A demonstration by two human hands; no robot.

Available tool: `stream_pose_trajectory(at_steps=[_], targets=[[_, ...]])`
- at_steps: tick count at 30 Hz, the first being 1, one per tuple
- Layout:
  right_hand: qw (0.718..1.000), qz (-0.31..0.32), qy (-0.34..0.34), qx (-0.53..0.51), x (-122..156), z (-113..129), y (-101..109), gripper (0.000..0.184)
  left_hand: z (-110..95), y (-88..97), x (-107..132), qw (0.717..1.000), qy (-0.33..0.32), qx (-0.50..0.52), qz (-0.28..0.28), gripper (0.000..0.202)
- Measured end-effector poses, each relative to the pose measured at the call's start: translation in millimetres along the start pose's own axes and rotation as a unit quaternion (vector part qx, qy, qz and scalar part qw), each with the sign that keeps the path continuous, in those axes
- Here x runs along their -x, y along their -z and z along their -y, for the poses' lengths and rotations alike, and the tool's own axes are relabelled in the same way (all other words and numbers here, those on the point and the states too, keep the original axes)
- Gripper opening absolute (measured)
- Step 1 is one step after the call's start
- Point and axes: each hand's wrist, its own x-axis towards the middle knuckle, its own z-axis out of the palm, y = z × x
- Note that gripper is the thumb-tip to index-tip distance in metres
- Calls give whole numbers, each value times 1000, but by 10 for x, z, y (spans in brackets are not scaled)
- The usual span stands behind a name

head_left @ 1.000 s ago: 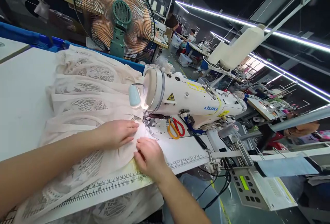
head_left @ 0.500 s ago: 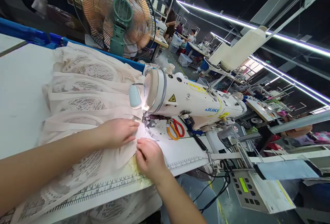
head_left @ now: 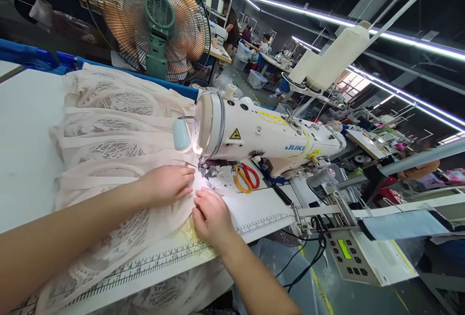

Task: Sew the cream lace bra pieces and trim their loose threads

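Pale, sheer lace fabric [head_left: 85, 162] spreads over the white table in gathered folds and hangs past its front edge. My left hand [head_left: 169, 185] lies on it with the fingers stretched out, just left of the presser foot of the white sewing machine [head_left: 243, 133]. Beside it, close to the needle area, my right hand [head_left: 213, 216] has curled fingers with the thumb tucked in, closed on the fabric's edge. The fingertips hide the exact grip. A yellowish translucent piece [head_left: 187, 235] lies beneath the fabric by my right wrist.
Scissors with red and orange handles [head_left: 250, 177] rest on the machine bed. A printed ruler [head_left: 141, 267] runs along the table's front edge. Behind the table stands a large fan [head_left: 159, 10]; a control box [head_left: 354, 257] and a plastic bin [head_left: 279, 269] are at the right.
The whole view has shifted slightly, so the fan and machine appear farther left. Both hands stay beside the presser foot in nearly the same pose, and the fabric looks little changed.
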Motion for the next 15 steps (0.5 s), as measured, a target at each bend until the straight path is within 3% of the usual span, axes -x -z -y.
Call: stream_pose_trajectory(at_steps=[8, 15], targets=[[1000, 16, 0, -17, -15, 2, 25, 22, 48, -80, 33, 998, -32, -18, -49, 33], [1000, -20, 6, -21, -22, 14, 30, 22, -14, 109, 41, 999, -35, -19, -6, 37]])
